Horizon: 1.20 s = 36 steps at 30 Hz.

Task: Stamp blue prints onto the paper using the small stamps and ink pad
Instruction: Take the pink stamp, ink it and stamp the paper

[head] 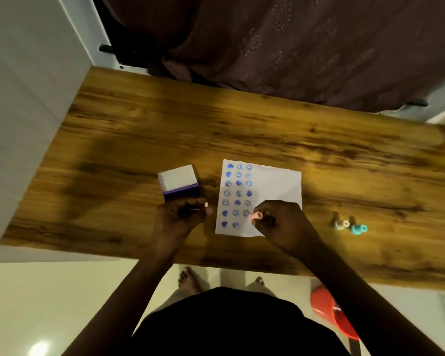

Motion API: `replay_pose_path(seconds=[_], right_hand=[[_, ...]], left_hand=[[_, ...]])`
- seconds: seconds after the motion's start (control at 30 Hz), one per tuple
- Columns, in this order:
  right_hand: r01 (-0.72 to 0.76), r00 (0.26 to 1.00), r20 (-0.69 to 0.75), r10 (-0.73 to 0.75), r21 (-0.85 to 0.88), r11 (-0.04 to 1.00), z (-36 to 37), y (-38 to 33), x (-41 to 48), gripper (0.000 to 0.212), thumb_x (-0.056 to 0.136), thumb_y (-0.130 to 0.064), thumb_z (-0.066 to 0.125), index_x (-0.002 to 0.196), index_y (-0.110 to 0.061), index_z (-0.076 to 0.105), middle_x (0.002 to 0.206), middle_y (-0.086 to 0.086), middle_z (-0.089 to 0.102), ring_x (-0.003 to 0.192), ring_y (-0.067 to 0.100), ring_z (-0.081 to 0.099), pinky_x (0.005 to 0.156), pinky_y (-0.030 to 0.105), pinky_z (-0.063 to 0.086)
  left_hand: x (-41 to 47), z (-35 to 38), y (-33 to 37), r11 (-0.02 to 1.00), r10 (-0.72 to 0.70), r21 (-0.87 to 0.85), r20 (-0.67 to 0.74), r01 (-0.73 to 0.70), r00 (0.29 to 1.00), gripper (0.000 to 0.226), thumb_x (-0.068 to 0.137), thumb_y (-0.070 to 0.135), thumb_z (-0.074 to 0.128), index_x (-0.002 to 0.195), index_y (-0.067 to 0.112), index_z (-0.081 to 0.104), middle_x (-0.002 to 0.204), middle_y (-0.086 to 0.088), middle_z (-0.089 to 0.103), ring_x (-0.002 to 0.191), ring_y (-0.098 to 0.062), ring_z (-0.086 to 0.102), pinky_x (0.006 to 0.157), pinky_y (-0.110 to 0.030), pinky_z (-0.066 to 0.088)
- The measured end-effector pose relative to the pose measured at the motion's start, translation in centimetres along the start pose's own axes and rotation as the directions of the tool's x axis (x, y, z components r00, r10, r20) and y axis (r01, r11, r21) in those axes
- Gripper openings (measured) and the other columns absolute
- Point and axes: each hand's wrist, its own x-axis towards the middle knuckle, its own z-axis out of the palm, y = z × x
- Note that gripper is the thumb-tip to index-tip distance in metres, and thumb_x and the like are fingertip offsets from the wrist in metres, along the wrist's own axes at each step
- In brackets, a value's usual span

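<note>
I see the white paper (275,186) lying on the wooden table (139,129), its left part filled with three columns of blue prints (238,192). My right hand (280,222) is closed around a pink stamp (256,216), held over the near edge of the paper beside the last row. My left hand (180,217) is curled around the near side of the ink pad (179,186), whose white lid stands open. Well to the right on the table rest a white stamp (341,223) and a teal stamp (357,229), just beside each other.
</note>
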Motion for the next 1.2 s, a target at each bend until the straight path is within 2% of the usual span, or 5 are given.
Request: replay_pose_path(seconds=[0.3, 0.6, 0.83, 1.0, 1.2], right_hand=[[-0.009, 0.995, 0.098, 0.019, -0.106, 0.994, 3.3, 1.0, 0.1, 0.034, 0.097, -0.035, 0.065, 0.126, -0.018, 0.064, 0.135, 0.002, 0.067, 0.121, 0.023, 0.065, 0.107, 0.035, 0.051], [0.018, 0.994, 0.11, 0.001, -0.17, 0.985, 4.3, 1.4, 0.5, 0.036, 0.101, -0.036, 0.059, 0.129, -0.015, 0.063, 0.141, 0.003, 0.064, 0.127, 0.023, 0.061, 0.11, 0.034, 0.048], [-0.01, 0.995, 0.093, 0.032, -0.231, 0.973, 5.0, 1.1, 0.8, 0.036, 0.101, -0.037, 0.058, 0.13, -0.016, 0.064, 0.138, 0.003, 0.065, 0.127, 0.021, 0.061, 0.113, 0.034, 0.047], [-0.022, 0.996, 0.081, 0.046, -0.276, 0.961, 5.2, 0.8, 0.9, 0.038, 0.1, -0.038, 0.06, 0.132, -0.018, 0.064, 0.138, 0.001, 0.066, 0.125, 0.02, 0.062, 0.113, 0.034, 0.046], [0.029, 0.995, 0.097, -0.006, -0.245, 0.969, 4.5, 1.3, 0.9, 0.037, 0.101, -0.037, 0.058, 0.131, -0.016, 0.066, 0.138, 0.002, 0.066, 0.124, 0.021, 0.064, 0.111, 0.032, 0.047]], left_hand=[[0.3, 1.6, 0.7, 1.0, 0.006, 0.006, 0.072, -0.007, 0.997, 0.024, 0.079, 0.005, 0.084, 0.095, 0.021, 0.077, 0.1, 0.017, 0.082, 0.103, -0.014, 0.078, 0.092, -0.051, 0.063], [0.6, 1.3, 0.1, 0.999, -0.006, 0.034, 0.04, 0.005, 0.999, 0.029, 0.079, 0.004, 0.085, 0.107, 0.003, 0.077, 0.11, 0.002, 0.08, 0.102, -0.009, 0.077, 0.096, -0.052, 0.061], [0.5, 1.5, 0.3, 1.0, -0.014, 0.002, 0.053, 0.014, 0.998, 0.03, 0.066, 0.033, 0.085, 0.094, 0.027, 0.08, 0.105, 0.004, 0.082, 0.104, -0.016, 0.077, 0.094, -0.051, 0.062], [0.5, 2.0, 0.8, 0.999, 0.048, -0.008, 0.101, -0.047, 0.994, 0.022, 0.073, 0.028, 0.084, 0.092, 0.038, 0.08, 0.109, 0.013, 0.081, 0.105, -0.011, 0.077, 0.088, -0.036, 0.065], [0.1, 2.4, 1.5, 0.999, 0.051, -0.017, 0.116, -0.049, 0.992, 0.023, 0.073, 0.027, 0.084, 0.09, 0.042, 0.081, 0.106, 0.014, 0.082, 0.102, -0.01, 0.078, 0.084, -0.035, 0.066]])
